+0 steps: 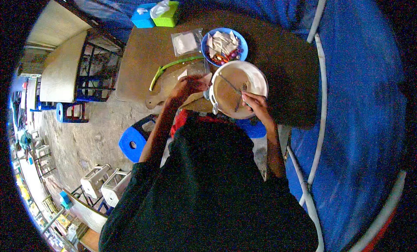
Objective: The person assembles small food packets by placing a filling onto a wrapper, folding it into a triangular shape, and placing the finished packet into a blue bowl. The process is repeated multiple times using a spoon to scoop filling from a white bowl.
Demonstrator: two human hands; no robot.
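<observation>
My left hand (pixel 190 86) is closed on a pale, flat piece (pixel 205 80), held beside the left rim of a white tub (pixel 262 74). The tub has a light brown bottom or contents; I cannot tell which. Over its right side, my right hand (pixel 256 105) grips a slim metal knife (pixel 229 83), its blade angled up and left across the tub. Under and beyond my left hand lies a wooden cutting board (pixel 167 87), with a long green stalk (pixel 161 71) across its far part. Another pale piece (pixel 182 74) rests on the board.
Behind the tub, a blue bowl (pixel 245 42) holds pale triangular pieces, chillies and shallots. A clear plastic packet (pixel 186 42) lies beside it. Blue and green boxes (pixel 167 17) stand at the brown table's (pixel 284 48) far edge. A blue stool (pixel 131 143) is at left; blue tarpaulin (pixel 360 121) hangs at right.
</observation>
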